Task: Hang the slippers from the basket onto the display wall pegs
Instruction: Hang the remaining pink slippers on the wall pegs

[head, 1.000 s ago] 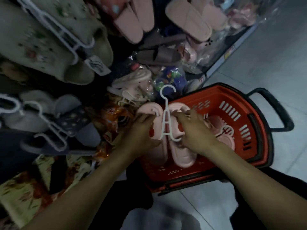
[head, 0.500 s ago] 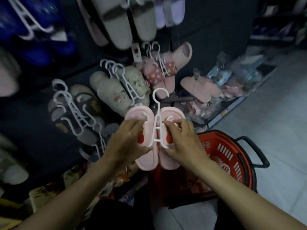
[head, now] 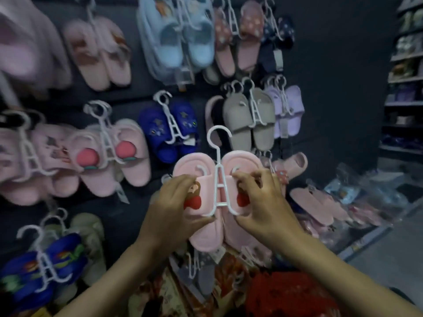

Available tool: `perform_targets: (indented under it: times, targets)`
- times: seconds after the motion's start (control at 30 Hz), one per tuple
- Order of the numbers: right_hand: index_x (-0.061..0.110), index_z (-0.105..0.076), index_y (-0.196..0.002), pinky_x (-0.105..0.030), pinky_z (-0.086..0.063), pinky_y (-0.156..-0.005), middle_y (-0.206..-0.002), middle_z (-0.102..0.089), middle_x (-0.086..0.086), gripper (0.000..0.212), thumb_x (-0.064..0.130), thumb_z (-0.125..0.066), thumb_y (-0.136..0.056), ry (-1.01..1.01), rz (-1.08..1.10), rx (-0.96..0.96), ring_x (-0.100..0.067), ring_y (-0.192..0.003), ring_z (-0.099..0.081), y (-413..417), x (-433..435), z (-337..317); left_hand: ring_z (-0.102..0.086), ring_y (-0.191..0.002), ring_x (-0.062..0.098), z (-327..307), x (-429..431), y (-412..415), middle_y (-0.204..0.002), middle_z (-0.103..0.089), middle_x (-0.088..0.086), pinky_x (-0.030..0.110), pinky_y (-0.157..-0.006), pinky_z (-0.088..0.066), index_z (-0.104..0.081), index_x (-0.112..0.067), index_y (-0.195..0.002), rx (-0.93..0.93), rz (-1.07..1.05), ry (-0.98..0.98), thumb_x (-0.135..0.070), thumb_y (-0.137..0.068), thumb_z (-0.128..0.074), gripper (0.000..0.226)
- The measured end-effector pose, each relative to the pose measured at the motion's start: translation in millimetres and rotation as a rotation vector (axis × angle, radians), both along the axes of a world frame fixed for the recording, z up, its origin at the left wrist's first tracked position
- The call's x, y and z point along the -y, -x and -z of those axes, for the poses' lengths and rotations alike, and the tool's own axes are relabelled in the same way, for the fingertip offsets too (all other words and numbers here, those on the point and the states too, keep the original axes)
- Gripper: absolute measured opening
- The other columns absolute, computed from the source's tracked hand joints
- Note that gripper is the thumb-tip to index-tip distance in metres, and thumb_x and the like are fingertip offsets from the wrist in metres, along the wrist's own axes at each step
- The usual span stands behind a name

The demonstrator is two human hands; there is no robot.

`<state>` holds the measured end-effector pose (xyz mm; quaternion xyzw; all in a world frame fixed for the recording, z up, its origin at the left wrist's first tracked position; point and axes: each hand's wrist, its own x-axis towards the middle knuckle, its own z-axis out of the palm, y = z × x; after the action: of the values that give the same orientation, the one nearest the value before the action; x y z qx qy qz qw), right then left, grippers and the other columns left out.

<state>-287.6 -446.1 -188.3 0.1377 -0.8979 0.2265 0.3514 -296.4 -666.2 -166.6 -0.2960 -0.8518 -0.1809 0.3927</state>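
Note:
A pair of pink slippers point(head: 206, 234) hangs on a white plastic hanger point(head: 220, 179), held up in front of the dark display wall point(head: 332, 92). My left hand point(head: 174, 209) grips the left slipper at its strap. My right hand point(head: 261, 202) grips the right slipper and the hanger's arm. The hanger's hook points up, free of any peg, just below the grey slippers point(head: 249, 120). The red basket point(head: 290, 294) shows at the bottom edge under my right forearm.
The wall is crowded with hung pairs: blue slippers point(head: 169, 131), pink fluffy ones point(head: 107, 154), lilac ones point(head: 290, 110), light blue ones point(head: 180, 35). Bagged slippers point(head: 343, 202) lie on a low shelf at right. Store shelving point(head: 405, 76) stands far right.
Both hands have lifted the pink pair up out of the basket and raised it toward the wall. The view has swung upward from the basket to the wall.

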Motion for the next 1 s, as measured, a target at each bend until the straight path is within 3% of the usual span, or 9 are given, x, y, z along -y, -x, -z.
perform_targets:
  times: [0.17, 0.27, 0.37, 0.5, 0.6, 0.7, 0.87, 1.0]
  targets:
    - [0.038, -0.037, -0.136, -0.04, -0.049, -0.089, -0.123, -0.034, 0.001, 0.076, 0.034, -0.073, -0.068, -0.043, -0.027, -0.082, -0.022, -0.116, -0.037, -3, 48, -45, -0.045, -0.115, 0.006, -42, 46, -23, -0.125, -0.049, -0.008, 0.001, -0.096, -0.029, -0.052, -0.011, -0.13, -0.039, 0.0, -0.019, -0.044, -0.061, -0.085, 0.084]
    - [0.039, -0.039, -0.133, -0.042, -0.05, -0.086, -0.121, -0.035, 0.001, 0.076, 0.033, -0.071, -0.065, -0.034, -0.09, -0.114, -0.024, -0.114, -0.039, 0, 78, -64, -0.034, -0.118, -0.006, -58, 76, -32, -0.128, -0.044, -0.014, -0.004, -0.096, -0.023, -0.049, -0.013, -0.133, -0.067, -0.034, -0.014, -0.054, -0.067, -0.076, 0.083]
    - [0.041, -0.042, -0.13, -0.04, -0.053, -0.078, -0.12, -0.038, 0.003, 0.077, 0.034, -0.069, -0.058, -0.027, -0.155, -0.16, -0.024, -0.111, -0.043, 6, 108, -75, -0.035, -0.121, -0.005, -64, 108, -36, -0.132, -0.044, -0.011, -0.001, -0.099, -0.022, -0.049, -0.016, -0.132, -0.097, -0.097, -0.037, -0.061, -0.069, -0.069, 0.08]
    - [0.05, -0.038, -0.128, -0.042, -0.055, -0.078, -0.119, -0.035, 0.007, 0.084, 0.033, -0.066, -0.05, -0.013, -0.235, -0.185, -0.023, -0.112, -0.045, 18, 149, -86, -0.043, -0.12, 0.001, -70, 147, -38, -0.132, -0.046, -0.012, 0.001, -0.1, -0.026, -0.049, -0.018, -0.133, -0.127, -0.14, -0.077, -0.063, -0.068, -0.071, 0.082]
    - [0.057, -0.024, -0.129, -0.033, -0.047, -0.093, -0.125, -0.024, 0.015, 0.084, 0.035, -0.063, -0.058, -0.036, -0.29, -0.138, -0.014, -0.123, -0.034, 21, 172, -111, -0.044, -0.119, -0.001, -85, 171, -33, -0.133, -0.046, -0.015, 0.002, -0.1, -0.027, -0.052, -0.02, -0.133, -0.169, -0.172, -0.074, -0.067, -0.065, -0.072, 0.085]
    - [0.053, -0.024, -0.135, -0.026, -0.041, -0.098, -0.127, -0.019, 0.016, 0.082, 0.035, -0.062, -0.065, -0.074, -0.311, -0.112, -0.01, -0.126, -0.025, 28, 180, -147, -0.05, -0.12, 0.002, -111, 183, -21, -0.134, -0.047, -0.018, 0.008, -0.102, -0.034, -0.057, -0.02, -0.13, -0.234, -0.172, -0.1, -0.063, -0.06, -0.077, 0.085]
    - [0.047, -0.031, -0.136, -0.035, -0.046, -0.094, -0.126, -0.025, 0.012, 0.079, 0.038, -0.062, -0.064, -0.068, -0.337, -0.24, -0.015, -0.125, -0.028, 49, 174, -212, -0.047, -0.121, 0.003, -178, 179, -4, -0.133, -0.046, -0.02, 0.009, -0.102, -0.032, -0.054, -0.023, -0.133, -0.329, -0.191, -0.093, -0.06, -0.063, -0.076, 0.081]
    - [0.044, -0.035, -0.135, -0.035, -0.047, -0.093, -0.123, -0.029, 0.01, 0.077, 0.034, -0.064, -0.064, -0.046, -0.328, -0.37, -0.016, -0.122, -0.034, 76, 164, -268, -0.044, -0.122, 0.001, -237, 164, 17, -0.132, -0.043, -0.023, 0.019, -0.097, -0.042, -0.048, -0.029, -0.136, -0.381, -0.234, -0.101, -0.061, -0.064, -0.072, 0.083]
